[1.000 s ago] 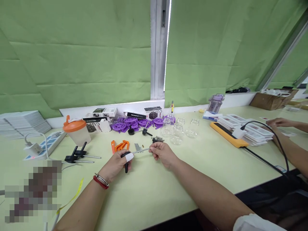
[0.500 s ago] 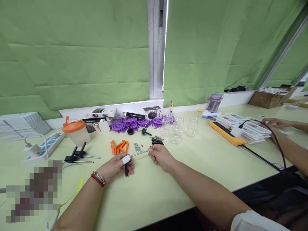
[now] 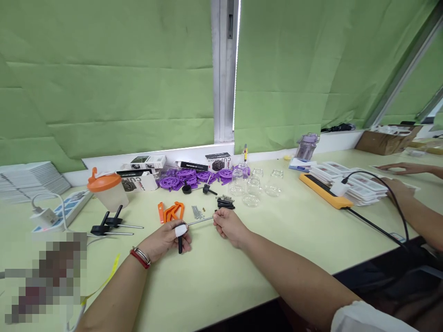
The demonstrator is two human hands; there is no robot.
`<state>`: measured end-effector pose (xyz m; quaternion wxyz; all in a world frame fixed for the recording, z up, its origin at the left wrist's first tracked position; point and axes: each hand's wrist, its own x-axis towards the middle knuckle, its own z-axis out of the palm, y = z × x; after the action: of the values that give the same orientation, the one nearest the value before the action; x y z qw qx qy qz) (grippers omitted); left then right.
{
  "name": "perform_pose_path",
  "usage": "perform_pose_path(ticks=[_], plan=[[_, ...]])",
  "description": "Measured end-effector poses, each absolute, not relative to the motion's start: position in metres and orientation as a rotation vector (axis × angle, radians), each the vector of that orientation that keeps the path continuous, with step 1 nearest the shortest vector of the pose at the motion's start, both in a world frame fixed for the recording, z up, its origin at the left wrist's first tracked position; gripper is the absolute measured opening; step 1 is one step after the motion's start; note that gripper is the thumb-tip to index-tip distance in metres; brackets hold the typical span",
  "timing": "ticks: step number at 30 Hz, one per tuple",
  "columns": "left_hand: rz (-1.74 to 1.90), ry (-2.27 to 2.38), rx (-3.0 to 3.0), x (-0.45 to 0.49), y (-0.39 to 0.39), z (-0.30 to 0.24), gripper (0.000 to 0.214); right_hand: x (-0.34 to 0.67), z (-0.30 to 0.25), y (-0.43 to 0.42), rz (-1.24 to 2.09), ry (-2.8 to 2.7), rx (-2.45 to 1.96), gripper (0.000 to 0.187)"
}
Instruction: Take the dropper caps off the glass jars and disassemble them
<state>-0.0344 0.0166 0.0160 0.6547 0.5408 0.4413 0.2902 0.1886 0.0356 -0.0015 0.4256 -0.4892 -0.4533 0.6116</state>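
My left hand (image 3: 171, 237) is closed around a black part with a downward-pointing handle (image 3: 180, 246). From it a thin metal rod (image 3: 200, 221) runs to the right. My right hand (image 3: 229, 224) pinches the rod's far end; whether a small piece sits between those fingertips I cannot tell. Two similar black-handled rods (image 3: 119, 225) lie to the left. Beyond my hands are orange plastic parts (image 3: 171, 213), several screws (image 3: 197, 212) and small brass-coloured pieces (image 3: 204, 210). Black parts and springs (image 3: 225, 202) lie just behind my right hand.
Purple plastic parts (image 3: 187, 177), cardboard boxes (image 3: 140, 181) and clear glass-like pieces (image 3: 251, 199) stand along the back. An orange-lidded cup (image 3: 109, 189) and a power strip (image 3: 71, 210) are left. At right, another person's hands (image 3: 403, 168) rest by stacked white cards (image 3: 360, 191).
My hands keep the same hold on the rod, with hardly any movement. The view has shifted slightly. The other person's hand at the right looks flatter on the table.
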Motion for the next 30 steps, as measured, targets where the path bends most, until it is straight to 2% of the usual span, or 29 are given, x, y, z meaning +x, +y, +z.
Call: perform_pose_path(ticks=[19, 30], plan=[[0.672, 0.997, 1.225, -0.034, 0.015, 0.018, 0.034, 0.186, -0.005, 0.036, 1.485, -1.192, -1.206, 0.012], [0.710, 1.027, 1.213, -0.033, 0.013, 0.026, 0.032, 0.193, -0.002, 0.039, 1.566, -1.232, -1.183, 0.012]])
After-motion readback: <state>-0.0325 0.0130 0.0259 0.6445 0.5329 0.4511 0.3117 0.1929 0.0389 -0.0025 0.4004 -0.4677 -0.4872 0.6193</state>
